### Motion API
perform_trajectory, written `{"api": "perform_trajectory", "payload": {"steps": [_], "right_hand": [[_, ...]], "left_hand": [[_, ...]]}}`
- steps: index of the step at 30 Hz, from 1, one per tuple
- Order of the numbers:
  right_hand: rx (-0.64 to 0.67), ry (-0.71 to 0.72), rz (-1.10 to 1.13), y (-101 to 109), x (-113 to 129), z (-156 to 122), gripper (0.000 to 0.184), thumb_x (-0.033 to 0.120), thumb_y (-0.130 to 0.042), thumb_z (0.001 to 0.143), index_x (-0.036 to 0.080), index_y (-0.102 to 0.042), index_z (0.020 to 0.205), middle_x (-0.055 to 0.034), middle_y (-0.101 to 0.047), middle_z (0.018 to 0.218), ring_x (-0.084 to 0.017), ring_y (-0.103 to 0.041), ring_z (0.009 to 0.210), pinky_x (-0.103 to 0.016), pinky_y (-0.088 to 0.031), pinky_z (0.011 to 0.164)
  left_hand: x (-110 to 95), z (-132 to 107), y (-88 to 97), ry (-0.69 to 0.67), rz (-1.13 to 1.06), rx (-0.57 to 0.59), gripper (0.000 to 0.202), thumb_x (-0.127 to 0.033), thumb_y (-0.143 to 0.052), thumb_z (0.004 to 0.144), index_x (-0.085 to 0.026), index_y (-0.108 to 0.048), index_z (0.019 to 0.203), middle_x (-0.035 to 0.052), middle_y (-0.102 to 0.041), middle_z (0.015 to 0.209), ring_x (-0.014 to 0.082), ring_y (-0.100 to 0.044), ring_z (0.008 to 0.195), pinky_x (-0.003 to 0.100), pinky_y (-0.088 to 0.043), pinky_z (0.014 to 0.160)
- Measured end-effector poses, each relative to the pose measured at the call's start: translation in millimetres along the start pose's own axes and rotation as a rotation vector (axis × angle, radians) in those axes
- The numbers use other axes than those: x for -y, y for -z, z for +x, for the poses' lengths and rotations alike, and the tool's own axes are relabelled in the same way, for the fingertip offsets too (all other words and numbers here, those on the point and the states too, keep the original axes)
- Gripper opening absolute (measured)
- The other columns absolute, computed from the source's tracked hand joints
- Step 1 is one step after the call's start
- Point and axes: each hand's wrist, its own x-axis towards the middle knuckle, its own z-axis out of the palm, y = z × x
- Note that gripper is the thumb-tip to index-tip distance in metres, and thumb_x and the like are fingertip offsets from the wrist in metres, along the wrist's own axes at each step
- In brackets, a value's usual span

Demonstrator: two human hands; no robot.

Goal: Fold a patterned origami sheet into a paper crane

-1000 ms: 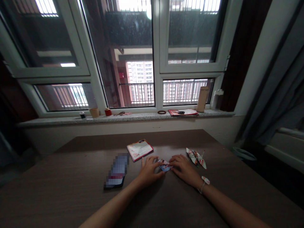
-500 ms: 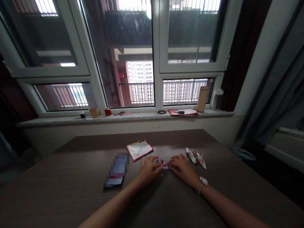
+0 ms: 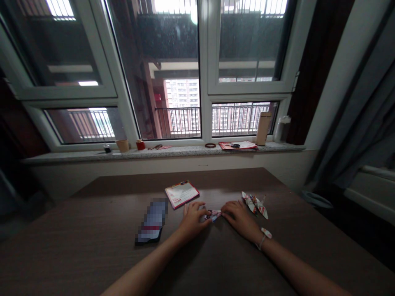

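A small folded piece of printed paper (image 3: 212,214) lies on the dark wooden table (image 3: 92,238) between my hands. My left hand (image 3: 193,220) pinches its left end with thumb and fingers bent. My right hand (image 3: 239,217) presses and grips its right end, fingers curled; a band with a white tag is on that wrist. A finished folded paper crane (image 3: 255,204) rests just right of my right hand.
A red-and-white printed sheet (image 3: 182,193) lies beyond my left hand, and a phone (image 3: 152,222) to its left. The window sill (image 3: 173,153) carries a tall tan bottle (image 3: 263,128), a small cup (image 3: 122,145), a red pot (image 3: 140,144) and papers (image 3: 237,145).
Both hands stayed at the paper; the fingers shifted a little and the piece between them looks narrower and flatter than a second ago.
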Motion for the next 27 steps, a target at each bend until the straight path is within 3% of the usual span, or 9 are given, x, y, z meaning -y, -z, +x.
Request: {"api": "perform_trajectory", "payload": {"steps": [7,14,19,27], "right_hand": [[-0.112,-0.110,0.029,-7,-8,3,0.018,0.036,-0.056,0.088,0.020,-0.064,0.084,-0.0050,-0.066,0.091,-0.022,-0.058,0.095,-0.035,-0.039,0.090],[-0.116,-0.083,0.055,-12,-6,0,0.016,0.031,-0.054,0.088,0.021,-0.063,0.080,-0.0032,-0.067,0.091,-0.021,-0.059,0.094,-0.036,-0.035,0.094],[-0.068,-0.043,0.092,-13,-8,1,0.019,0.029,-0.052,0.089,0.024,-0.069,0.097,-0.0037,-0.068,0.104,-0.022,-0.057,0.105,-0.037,-0.033,0.099],[-0.094,-0.154,0.028,-13,-8,2,0.024,0.039,-0.056,0.087,0.020,-0.067,0.096,-0.0065,-0.067,0.101,-0.024,-0.057,0.102,-0.037,-0.034,0.096]], "left_hand": [[3,0,-3.9,-0.116,-0.030,-0.027,0.018,-0.041,-0.068,0.081,-0.029,-0.071,0.093,0.0006,-0.064,0.120,0.0293,-0.041,0.126,0.049,-0.029,0.107],[-6,-2,-1.0,-0.151,0.005,-0.046,0.017,-0.037,-0.063,0.086,-0.028,-0.070,0.098,0.0009,-0.069,0.109,0.0281,-0.046,0.118,0.052,-0.027,0.106],[-10,-3,1.7,-0.180,0.005,-0.044,0.022,-0.032,-0.064,0.085,-0.030,-0.071,0.106,0.0015,-0.069,0.110,0.0274,-0.046,0.116,0.050,-0.030,0.104],[-12,-6,2.5,-0.225,0.022,-0.038,0.026,-0.033,-0.067,0.081,-0.031,-0.070,0.107,0.0022,-0.066,0.109,0.0269,-0.046,0.111,0.048,-0.033,0.103]]}}
